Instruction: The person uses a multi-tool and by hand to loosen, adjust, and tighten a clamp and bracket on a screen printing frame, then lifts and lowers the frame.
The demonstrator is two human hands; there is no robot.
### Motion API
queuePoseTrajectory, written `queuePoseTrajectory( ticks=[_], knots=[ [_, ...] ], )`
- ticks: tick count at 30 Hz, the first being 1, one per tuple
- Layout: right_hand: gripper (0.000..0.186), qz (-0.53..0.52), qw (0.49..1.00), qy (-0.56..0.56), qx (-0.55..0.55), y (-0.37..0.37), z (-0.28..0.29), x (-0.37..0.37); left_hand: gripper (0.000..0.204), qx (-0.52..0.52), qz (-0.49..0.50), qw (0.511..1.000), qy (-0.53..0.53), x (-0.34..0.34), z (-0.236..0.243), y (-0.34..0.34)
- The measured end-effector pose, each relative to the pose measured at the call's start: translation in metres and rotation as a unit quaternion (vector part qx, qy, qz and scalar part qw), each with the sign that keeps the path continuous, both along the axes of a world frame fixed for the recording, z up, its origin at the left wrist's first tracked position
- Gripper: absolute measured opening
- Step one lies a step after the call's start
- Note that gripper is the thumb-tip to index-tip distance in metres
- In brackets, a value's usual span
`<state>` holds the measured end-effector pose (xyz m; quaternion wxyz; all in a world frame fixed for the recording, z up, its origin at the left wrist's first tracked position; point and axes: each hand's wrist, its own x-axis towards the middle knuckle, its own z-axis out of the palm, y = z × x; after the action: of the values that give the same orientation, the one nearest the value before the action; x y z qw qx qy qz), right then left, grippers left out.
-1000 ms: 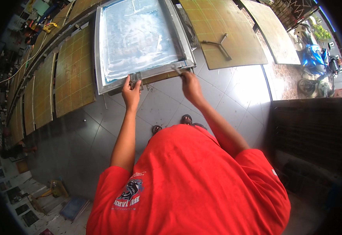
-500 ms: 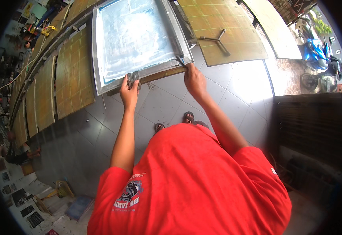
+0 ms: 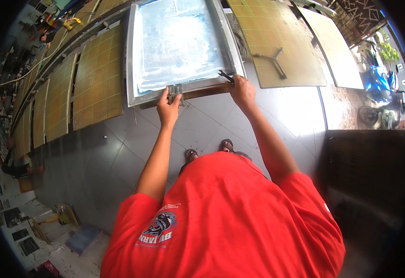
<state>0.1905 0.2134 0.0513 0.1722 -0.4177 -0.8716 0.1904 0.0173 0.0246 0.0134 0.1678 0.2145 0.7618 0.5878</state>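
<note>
A screen-printing frame (image 3: 136,99) with a grey border and pale, white-smeared blue mesh lies at the top centre of the head view. My left hand (image 3: 169,109) is closed on a metal clamp (image 3: 175,92) at the frame's near edge, thumb and fingers around it. My right hand (image 3: 242,92) grips a dark open-ended wrench (image 3: 225,76) over the frame's near right corner; whether the wrench touches the frame cannot be told.
Yellowish gridded boards (image 3: 96,69) line both sides, with a Y-shaped metal tool (image 3: 275,62) on the right one. A tiled floor (image 3: 202,120) lies below. A blue motorbike (image 3: 378,83) stands far right; other people (image 3: 15,167) are at far left.
My right hand and the wrench have moved a little up toward the frame's corner. My left hand stays on the clamp. The whole view has shifted slightly.
</note>
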Motion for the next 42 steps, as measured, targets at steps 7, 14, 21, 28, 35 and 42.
queuePoseTrajectory(
  ticks=[7, 14, 21, 28, 35, 42],
  knots=[
    [0.013, 0.040, 0.998, 0.001, 0.038, -0.002, 0.000, -0.002, 0.059, -0.013, -0.014, 0.998, 0.055, -0.003, -0.001, -0.004],
    [0.013, 0.037, 0.996, -0.046, 0.067, 0.001, -0.002, -0.006, 0.059, -0.004, -0.010, 0.994, 0.107, -0.011, -0.015, -0.005],
    [0.016, 0.012, 0.998, -0.019, 0.064, 0.003, -0.023, -0.015, 0.059, 0.011, -0.007, 0.997, 0.073, -0.010, -0.005, -0.012],
    [0.025, 0.036, 0.993, -0.079, 0.075, 0.005, -0.009, -0.009, 0.060, -0.045, -0.026, 0.995, 0.083, -0.012, 0.005, -0.011],
    [0.012, 0.050, 0.997, -0.060, 0.026, 0.006, -0.001, -0.009, 0.059, -0.072, -0.023, 0.996, 0.052, -0.006, 0.038, -0.023],
    [0.011, 0.074, 0.996, -0.003, 0.051, -0.001, 0.000, -0.006, 0.059, -0.008, 0.001, 0.994, 0.106, -0.007, 0.010, -0.019]
  ],
)
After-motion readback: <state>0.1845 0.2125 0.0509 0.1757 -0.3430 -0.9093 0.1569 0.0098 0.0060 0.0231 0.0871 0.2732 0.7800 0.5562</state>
